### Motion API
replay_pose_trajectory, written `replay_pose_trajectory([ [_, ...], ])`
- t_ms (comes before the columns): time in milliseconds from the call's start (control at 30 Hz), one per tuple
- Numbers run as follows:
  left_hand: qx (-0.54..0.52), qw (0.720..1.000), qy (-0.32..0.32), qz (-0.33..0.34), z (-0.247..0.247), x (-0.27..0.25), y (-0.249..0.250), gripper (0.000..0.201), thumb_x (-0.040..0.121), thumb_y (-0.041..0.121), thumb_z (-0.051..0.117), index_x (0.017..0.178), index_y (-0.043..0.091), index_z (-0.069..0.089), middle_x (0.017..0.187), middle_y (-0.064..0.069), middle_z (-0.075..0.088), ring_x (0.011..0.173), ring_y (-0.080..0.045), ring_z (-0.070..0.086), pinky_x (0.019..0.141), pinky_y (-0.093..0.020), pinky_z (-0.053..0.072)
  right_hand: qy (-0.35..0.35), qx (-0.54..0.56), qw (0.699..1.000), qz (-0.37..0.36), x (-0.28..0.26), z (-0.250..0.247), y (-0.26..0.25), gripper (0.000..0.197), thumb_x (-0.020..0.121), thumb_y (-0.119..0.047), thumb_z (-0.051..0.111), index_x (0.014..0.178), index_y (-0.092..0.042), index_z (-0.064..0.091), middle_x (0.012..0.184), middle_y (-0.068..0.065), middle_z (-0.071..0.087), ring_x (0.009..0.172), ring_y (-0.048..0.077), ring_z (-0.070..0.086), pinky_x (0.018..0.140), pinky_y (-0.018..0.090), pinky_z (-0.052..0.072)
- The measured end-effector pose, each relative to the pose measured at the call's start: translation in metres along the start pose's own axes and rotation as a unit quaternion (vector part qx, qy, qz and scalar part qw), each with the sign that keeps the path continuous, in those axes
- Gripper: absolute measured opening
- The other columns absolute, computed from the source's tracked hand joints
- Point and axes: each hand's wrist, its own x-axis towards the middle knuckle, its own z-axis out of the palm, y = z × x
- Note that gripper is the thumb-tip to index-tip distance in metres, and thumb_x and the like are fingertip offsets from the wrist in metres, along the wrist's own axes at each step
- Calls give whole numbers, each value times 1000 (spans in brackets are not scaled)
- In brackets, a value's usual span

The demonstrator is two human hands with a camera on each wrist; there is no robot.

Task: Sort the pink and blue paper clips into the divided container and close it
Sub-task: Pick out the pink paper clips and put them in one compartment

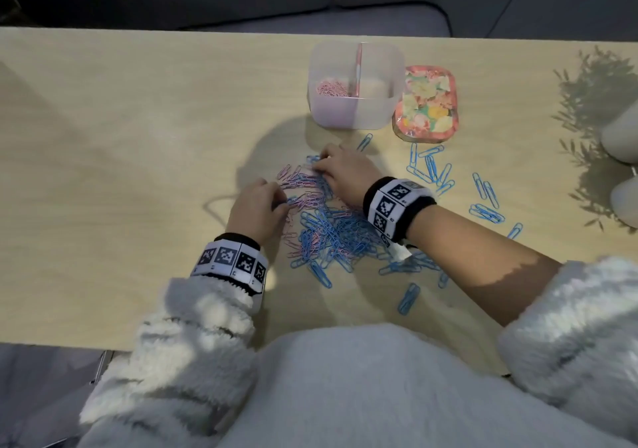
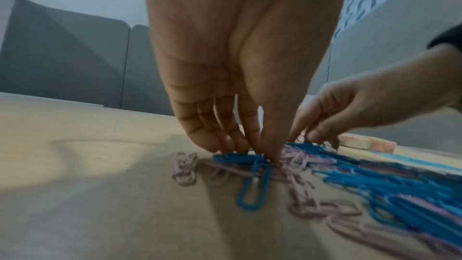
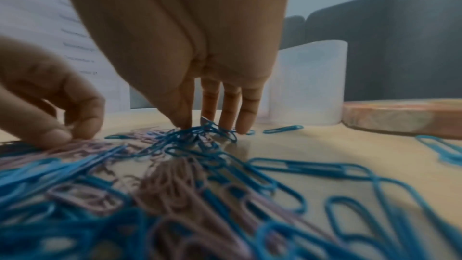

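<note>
Both hands, left hand (image 1: 257, 206) and right hand (image 1: 345, 175), fingertips down, pinching at mixed paper clips (image 1: 328, 230).

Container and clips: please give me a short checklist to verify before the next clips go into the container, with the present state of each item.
1. Container is open: ok; the lid lies beside it on the table.
2. Pink clips are in the left compartment only: ok, as far as the head view shows.
3. Right compartment is free for blue clips: ok, it looks empty.
4. Pile is sorted: not ok, pink and blue still lie mixed.
5. Left hand has hold of clips: cannot tell; its fingertips are down on the pile.
6. Right hand has hold of clips: cannot tell.
</note>
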Motion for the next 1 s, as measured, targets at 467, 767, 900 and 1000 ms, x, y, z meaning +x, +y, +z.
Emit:
replay_pose_trajectory([
  [467,-74,997,-23,-14,-11,39,5,32,76,9,71,106,10,60,103,-5,62,86,-17,59,77,-25,48,19,88,994,63,11,4,-14,16,86,-17,61,99,-9,66,111,11,59,108,29,54,87,38,44],
  [767,-160,987,9,-27,-16,28,-9,11,84,10,61,95,12,65,83,1,61,71,-9,54,64,-17,42,66,175,964,190,-20,-4,26,9,83,-11,59,82,-9,68,81,1,64,83,18,57,72,28,43],
  [900,-178,982,45,-33,-23,35,-7,11,86,10,57,94,12,65,85,0,60,70,-10,53,63,-16,40,80,207,964,148,-16,-8,17,11,86,-11,60,91,-8,69,96,8,69,87,19,60,84,34,50],
  [1000,-148,989,-4,13,-24,36,1,9,86,12,60,93,10,65,81,2,59,66,-4,51,59,-11,40,37,207,974,90,-8,-6,2,20,88,-15,61,105,-9,67,103,8,68,96,22,61,86,31,45],
])
